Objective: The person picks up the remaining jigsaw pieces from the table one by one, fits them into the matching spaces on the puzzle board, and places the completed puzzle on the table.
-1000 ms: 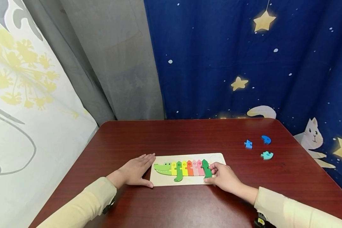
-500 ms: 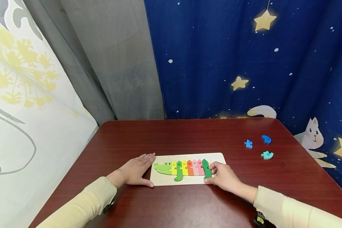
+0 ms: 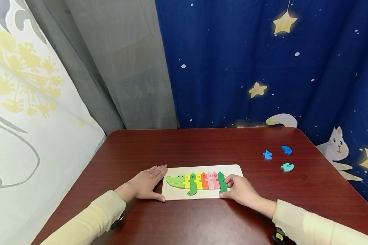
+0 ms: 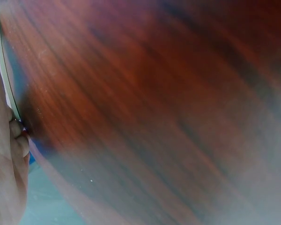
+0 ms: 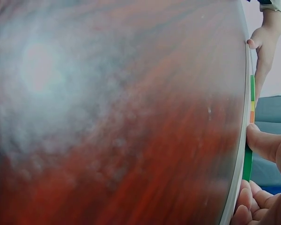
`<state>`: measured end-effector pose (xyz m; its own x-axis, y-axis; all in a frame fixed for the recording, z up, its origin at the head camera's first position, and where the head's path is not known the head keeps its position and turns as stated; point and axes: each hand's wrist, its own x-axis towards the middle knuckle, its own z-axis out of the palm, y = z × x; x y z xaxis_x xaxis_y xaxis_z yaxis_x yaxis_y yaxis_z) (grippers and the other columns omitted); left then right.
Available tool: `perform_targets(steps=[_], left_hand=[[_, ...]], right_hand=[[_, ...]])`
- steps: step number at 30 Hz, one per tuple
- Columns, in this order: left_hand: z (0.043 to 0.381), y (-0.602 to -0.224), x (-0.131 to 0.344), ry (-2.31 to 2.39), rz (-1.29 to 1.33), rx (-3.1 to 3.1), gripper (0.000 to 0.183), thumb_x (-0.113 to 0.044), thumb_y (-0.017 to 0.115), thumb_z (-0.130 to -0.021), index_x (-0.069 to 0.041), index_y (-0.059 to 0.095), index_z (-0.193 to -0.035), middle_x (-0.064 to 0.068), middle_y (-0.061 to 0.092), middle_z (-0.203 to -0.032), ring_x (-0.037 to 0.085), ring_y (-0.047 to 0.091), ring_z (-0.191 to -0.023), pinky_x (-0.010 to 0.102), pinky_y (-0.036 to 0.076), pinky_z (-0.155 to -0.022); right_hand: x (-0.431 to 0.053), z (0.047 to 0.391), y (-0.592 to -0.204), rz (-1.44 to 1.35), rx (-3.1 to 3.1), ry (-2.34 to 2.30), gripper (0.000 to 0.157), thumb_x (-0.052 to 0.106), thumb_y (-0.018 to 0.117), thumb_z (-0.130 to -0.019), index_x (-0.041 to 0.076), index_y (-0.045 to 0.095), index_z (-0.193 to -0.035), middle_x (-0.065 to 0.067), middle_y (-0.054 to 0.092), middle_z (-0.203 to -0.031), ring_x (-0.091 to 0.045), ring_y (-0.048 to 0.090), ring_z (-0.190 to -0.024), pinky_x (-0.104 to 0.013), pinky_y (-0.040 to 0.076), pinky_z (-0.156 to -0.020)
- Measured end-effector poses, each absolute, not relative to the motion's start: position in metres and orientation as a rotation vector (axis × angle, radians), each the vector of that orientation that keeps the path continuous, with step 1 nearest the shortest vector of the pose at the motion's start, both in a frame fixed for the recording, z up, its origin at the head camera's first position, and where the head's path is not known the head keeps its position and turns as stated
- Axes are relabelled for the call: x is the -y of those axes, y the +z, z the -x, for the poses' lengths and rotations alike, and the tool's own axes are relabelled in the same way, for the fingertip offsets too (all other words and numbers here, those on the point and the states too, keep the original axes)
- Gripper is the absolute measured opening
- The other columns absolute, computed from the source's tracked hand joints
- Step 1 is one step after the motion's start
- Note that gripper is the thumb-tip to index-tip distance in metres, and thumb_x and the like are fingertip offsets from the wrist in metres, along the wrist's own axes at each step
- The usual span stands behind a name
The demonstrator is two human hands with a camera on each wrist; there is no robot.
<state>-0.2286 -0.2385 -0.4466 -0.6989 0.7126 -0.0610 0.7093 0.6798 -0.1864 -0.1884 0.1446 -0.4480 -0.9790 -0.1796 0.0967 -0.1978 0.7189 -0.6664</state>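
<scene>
A pale wooden puzzle board [image 3: 178,196] lies on the table, bearing a crocodile of coloured pieces: a light green head [image 3: 175,181], a dark green leg [image 3: 192,185], and yellow, orange and pink body pieces. At the row's right end my right hand [image 3: 240,190] pinches another dark green leg piece [image 3: 222,182] between thumb and fingers; the right wrist view shows this green piece [image 5: 247,164] between them, at the board's surface. My left hand [image 3: 148,182] lies with straight fingers along the board's left edge, thumb at its lower corner. In the left wrist view that hand [image 4: 7,154] shows only in part.
On the dark red table [image 3: 184,146], toward the back right, lie a blue piece [image 3: 267,155], a curved blue piece [image 3: 286,150] and a turquoise piece [image 3: 287,167]. A blue starry curtain [image 3: 220,68] hangs behind the far edge.
The dark green leg piece has straightened slightly and sits more upright beside the pink pieces, still in my right hand. My left hand has stayed in place.
</scene>
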Motion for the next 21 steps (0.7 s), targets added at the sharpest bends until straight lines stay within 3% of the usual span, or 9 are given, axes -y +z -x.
perform_targets(steps=[21], left_hand=[[0.227,-0.4449,0.238,0.293,1.207,2.878,0.115,-0.087,0.03,-0.078,0.001,0.025,-0.152,0.015,0.024,-0.158,0.025,0.025,-0.144,0.038,0.021,-0.116]], right_hand=[[-0.1506,0.1892,-0.4453,-0.393,2.874,1.247,0.039,0.019,0.092,-0.062,0.006,0.063,-0.084,0.001,0.053,-0.072,-0.011,0.047,-0.062,-0.024,0.04,-0.056]])
